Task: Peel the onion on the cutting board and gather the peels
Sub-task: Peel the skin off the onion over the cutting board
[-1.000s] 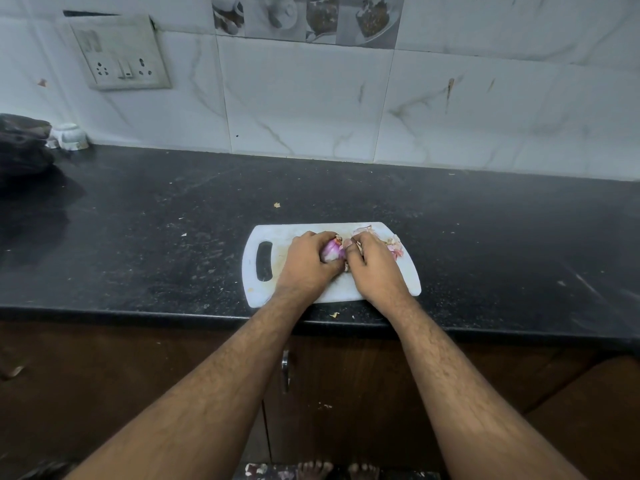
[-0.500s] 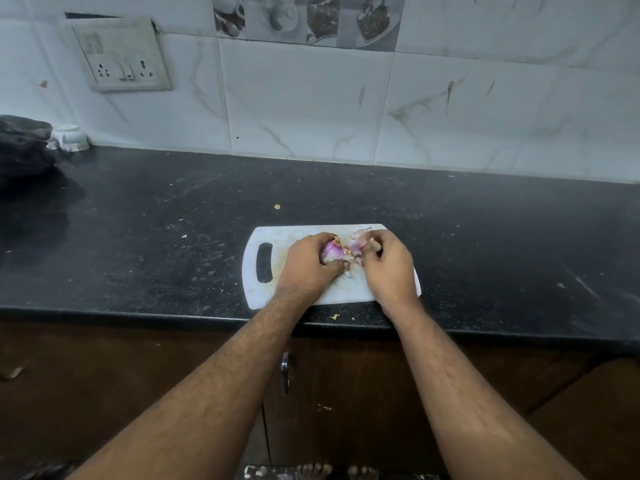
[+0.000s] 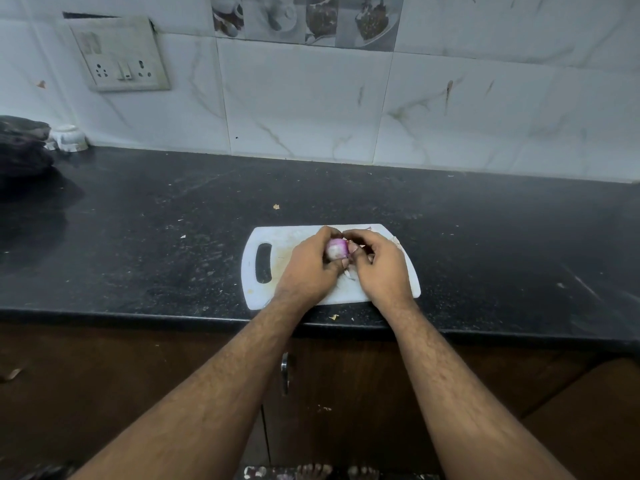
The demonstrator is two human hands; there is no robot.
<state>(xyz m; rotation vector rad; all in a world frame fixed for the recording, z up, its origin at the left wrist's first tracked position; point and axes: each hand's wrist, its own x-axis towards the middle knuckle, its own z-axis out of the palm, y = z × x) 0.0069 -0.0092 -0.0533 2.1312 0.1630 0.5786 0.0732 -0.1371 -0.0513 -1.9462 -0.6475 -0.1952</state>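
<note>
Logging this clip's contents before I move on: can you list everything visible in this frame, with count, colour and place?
onion: one, purple and white, held over the cutting board between both hands
peels: a few, pale, on the board under the hands; exact count unclear
cutting board: one, white, handle slot at left, near the front edge of the counter
counter: one, black, speckled
scraps: a few, pale, scattered on the counter
socket plate: one, off-white, on the wall, upper left
small cup: one, white, back left of the counter
dark bundle: one, black, far left
cabinet handle: one, metal, below the counter
left hand: gripping the onion
right hand: fingers at the onion
</note>
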